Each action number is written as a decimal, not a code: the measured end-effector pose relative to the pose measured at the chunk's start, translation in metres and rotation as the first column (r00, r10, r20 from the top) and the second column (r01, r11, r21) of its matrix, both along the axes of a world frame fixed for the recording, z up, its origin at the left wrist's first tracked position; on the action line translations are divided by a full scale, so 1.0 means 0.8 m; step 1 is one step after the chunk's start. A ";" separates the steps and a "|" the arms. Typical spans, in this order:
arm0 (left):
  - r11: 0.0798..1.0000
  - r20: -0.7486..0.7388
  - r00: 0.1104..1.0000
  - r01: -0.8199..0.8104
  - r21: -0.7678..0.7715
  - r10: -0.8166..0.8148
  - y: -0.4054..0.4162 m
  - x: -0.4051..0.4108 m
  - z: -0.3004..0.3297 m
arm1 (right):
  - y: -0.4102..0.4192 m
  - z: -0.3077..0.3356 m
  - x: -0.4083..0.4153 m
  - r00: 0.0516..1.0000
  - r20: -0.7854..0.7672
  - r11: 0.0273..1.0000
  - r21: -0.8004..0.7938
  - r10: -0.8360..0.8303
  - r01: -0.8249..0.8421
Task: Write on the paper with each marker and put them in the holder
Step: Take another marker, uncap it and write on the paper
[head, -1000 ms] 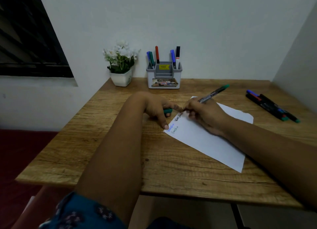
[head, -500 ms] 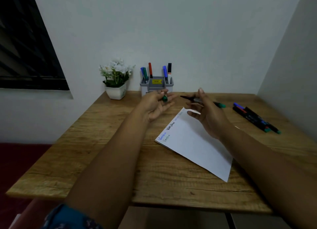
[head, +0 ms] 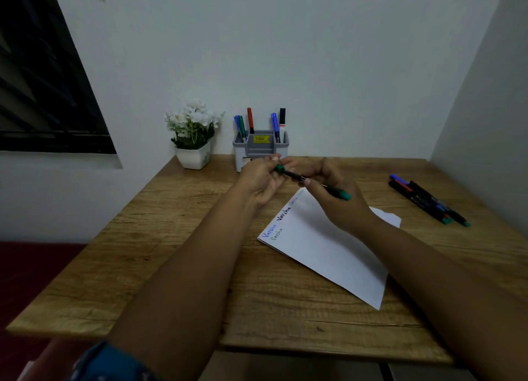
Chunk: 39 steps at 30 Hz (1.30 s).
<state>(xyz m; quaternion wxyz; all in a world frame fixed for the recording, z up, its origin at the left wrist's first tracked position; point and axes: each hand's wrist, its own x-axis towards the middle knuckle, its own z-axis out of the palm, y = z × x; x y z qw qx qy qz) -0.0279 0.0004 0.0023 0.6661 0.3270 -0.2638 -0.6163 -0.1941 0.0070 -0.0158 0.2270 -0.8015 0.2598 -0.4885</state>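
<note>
A green marker (head: 314,182) is held above the counter (head: 177,266), pinched in the right hand (head: 334,197). Its green cap (head: 280,168) is pinched by the left hand (head: 261,180) at the marker's tip end; whether the cap is fully seated cannot be told. A white paper (head: 328,252) lies on the counter beneath the hands, with handwriting along its far-left edge in blue, black and fainter ink. A grey holder (head: 260,147) stands at the wall with five markers upright in it. Beside it on the left stands a white flower pot (head: 193,157). Loose markers (head: 428,199) lie together at the counter's right side.
</note>
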 end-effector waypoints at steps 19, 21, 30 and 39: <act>0.988 0.196 0.978 0.092 -0.122 -0.067 0.010 -0.023 0.010 | -0.023 -0.009 0.003 0.997 -0.080 0.869 -0.495 -0.018 -0.024; 0.984 0.237 0.967 0.125 -0.126 -0.093 0.011 -0.015 0.011 | -0.022 -0.012 0.006 0.998 -0.053 0.879 -0.476 -0.019 -0.008; 0.990 0.243 0.961 -0.114 -0.084 0.131 0.003 0.018 -0.002 | -0.022 -0.016 0.005 0.999 -0.045 0.993 -0.120 -0.006 0.001; 0.883 0.509 0.735 -0.272 -0.383 0.448 -0.004 0.016 -0.006 | -0.033 0.014 0.036 0.954 -0.296 0.994 0.080 -0.050 0.077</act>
